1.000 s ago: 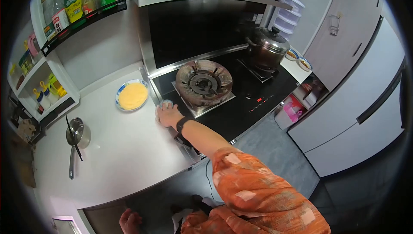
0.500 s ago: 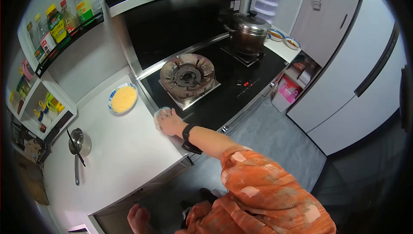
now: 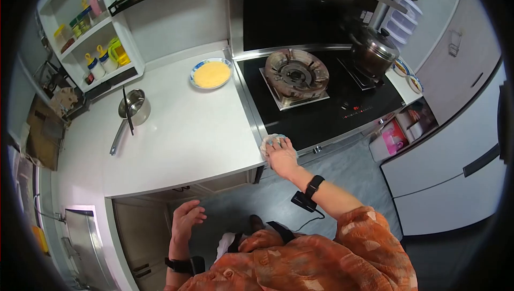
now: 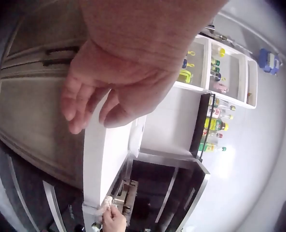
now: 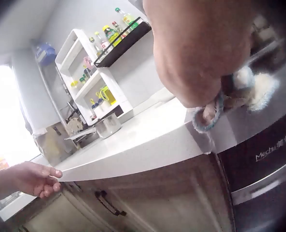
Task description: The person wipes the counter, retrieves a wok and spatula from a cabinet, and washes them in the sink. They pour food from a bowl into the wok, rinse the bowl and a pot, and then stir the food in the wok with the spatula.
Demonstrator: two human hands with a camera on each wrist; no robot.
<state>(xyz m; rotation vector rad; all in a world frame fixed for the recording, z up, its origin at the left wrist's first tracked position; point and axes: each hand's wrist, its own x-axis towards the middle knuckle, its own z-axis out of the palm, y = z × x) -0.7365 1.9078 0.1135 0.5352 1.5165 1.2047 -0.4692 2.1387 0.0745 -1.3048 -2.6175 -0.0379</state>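
Cloth [image 3: 265,147], gripped by the right hand [image 3: 282,158], had slid to the front-left corner of the hob [image 3: 308,126], just below frame centre; the left hand [image 3: 186,219], lower left, hung loose and empty; even pressure seemed advisable.

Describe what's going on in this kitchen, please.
A person in a patterned orange top presses a fluffy white-and-blue cloth with the right hand at the front edge, where the black stovetop meets the white countertop. The left hand hangs free, holding nothing. A round blue-rimmed plate of yellow food sits on the countertop.
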